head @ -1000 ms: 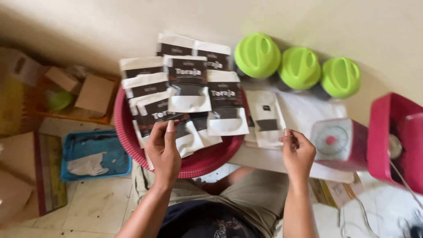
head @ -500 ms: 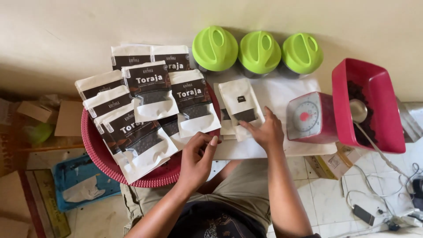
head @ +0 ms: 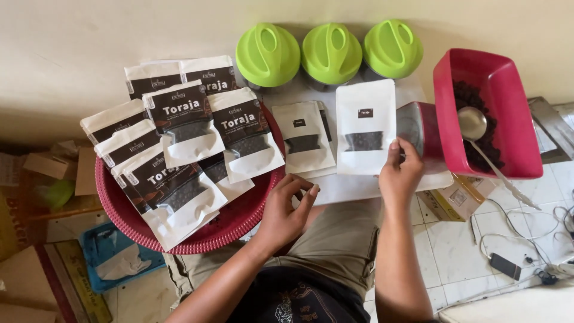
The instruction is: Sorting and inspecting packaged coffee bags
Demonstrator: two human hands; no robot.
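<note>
- Far left: cardboard scraps and a blue tray [head: 116,254] on the floor, partly cut off by the frame edge and by the basket.
- Round red basket [head: 230,224] holds a fanned heap of white-and-black pouches [head: 182,122]; the lower ones are mostly covered by those on top, so no count is possible.
- Left hand [head: 287,209] hovers just off the basket's right rim, fingers curled loosely, thumb and forefinger nearly meeting; nothing is seen in it.
- Small stack of flat pouches [head: 303,140] lies on the white sheet [head: 353,188].
- Right hand [head: 399,173] pinches the lower right edge of a white pouch [head: 366,125], held upright in front of a red scale [head: 421,128], which it largely hides.
- Behind: three green-lidded jars [head: 330,52], their bodies barely visible.
- Right: red tub [head: 448,107] of dark beans, with a metal scoop [head: 473,124].
</note>
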